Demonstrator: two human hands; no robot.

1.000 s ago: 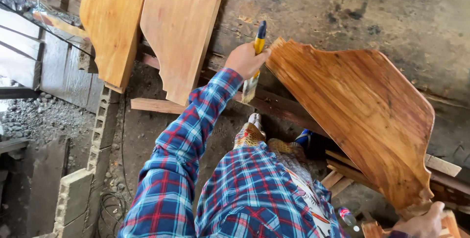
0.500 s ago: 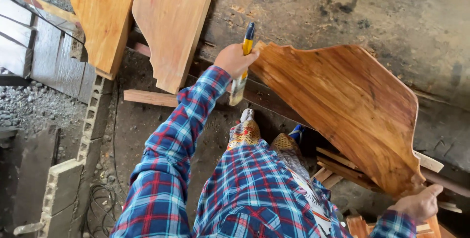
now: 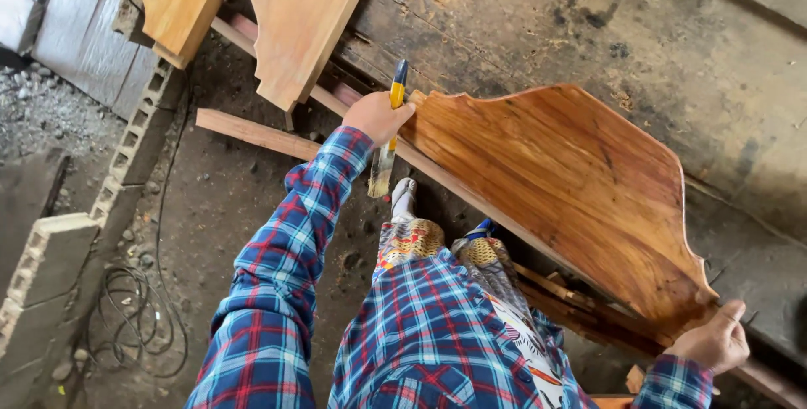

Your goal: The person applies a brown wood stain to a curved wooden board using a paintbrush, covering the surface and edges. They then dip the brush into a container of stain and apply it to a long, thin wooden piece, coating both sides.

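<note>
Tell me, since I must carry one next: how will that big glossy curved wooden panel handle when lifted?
The curved wooden panel looks rigid, solid board, so it likely won't flex. Its wet-looking sheen suggests a slippery face. Both the left hand, also holding a paintbrush, and the right hand grip opposite ends, so it probably feels heavy and awkward, apt to tip.

Head camera looks steeply down, close in

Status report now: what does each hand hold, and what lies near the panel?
Left hand grips paintbrush and panel end. Right hand holds other end of glossy shaped wood panel. Two pale boards lean close by.
</note>
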